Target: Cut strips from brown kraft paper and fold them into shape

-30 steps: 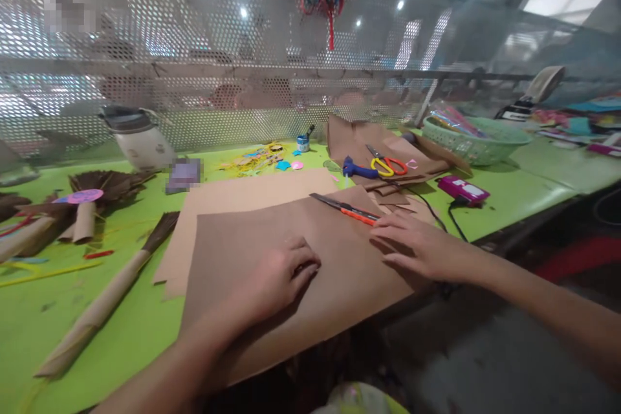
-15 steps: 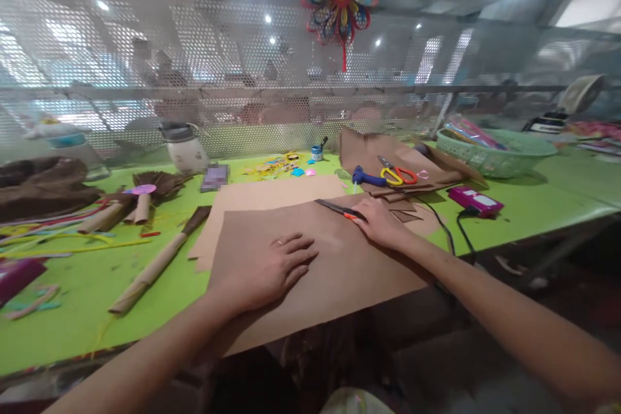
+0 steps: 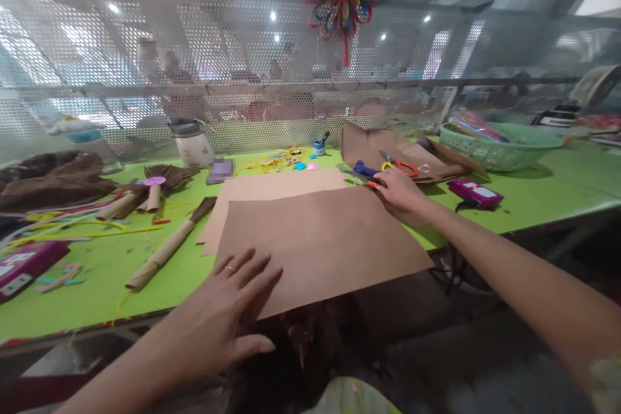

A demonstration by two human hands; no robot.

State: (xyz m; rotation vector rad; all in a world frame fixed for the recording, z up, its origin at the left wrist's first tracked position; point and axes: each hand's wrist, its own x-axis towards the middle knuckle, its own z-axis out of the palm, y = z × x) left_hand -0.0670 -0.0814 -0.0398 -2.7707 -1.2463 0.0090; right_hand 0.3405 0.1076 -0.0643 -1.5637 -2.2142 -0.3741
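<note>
A large brown paper sheet (image 3: 320, 239) lies over lighter tan sheets (image 3: 286, 184), its near edge hanging past the table front. My left hand (image 3: 233, 297) is open with fingers spread, at the sheet's near left corner; the thumb points right. Beyond the sheet's far right corner, my right hand (image 3: 400, 191) is closed around black scissors (image 3: 367, 177) with a bit of orange, blades pointing left. Fingers hide most of their handles. Close to that hand lie scissors with yellow and orange handles (image 3: 406, 169) and a dark blue tool (image 3: 365, 169).
Crumpled brown paper (image 3: 371, 142) and a green basket (image 3: 504, 149) are at back right, near a magenta power strip (image 3: 475, 195). A paper tube (image 3: 162, 255), coloured strips (image 3: 97, 228) and another power strip (image 3: 32, 268) lie left. A white jar (image 3: 191, 144) stands behind.
My right hand has moved right and away with the scissors, off the brown sheet. My left hand has drawn back toward me to the sheet's near left corner, its fingers spreading.
</note>
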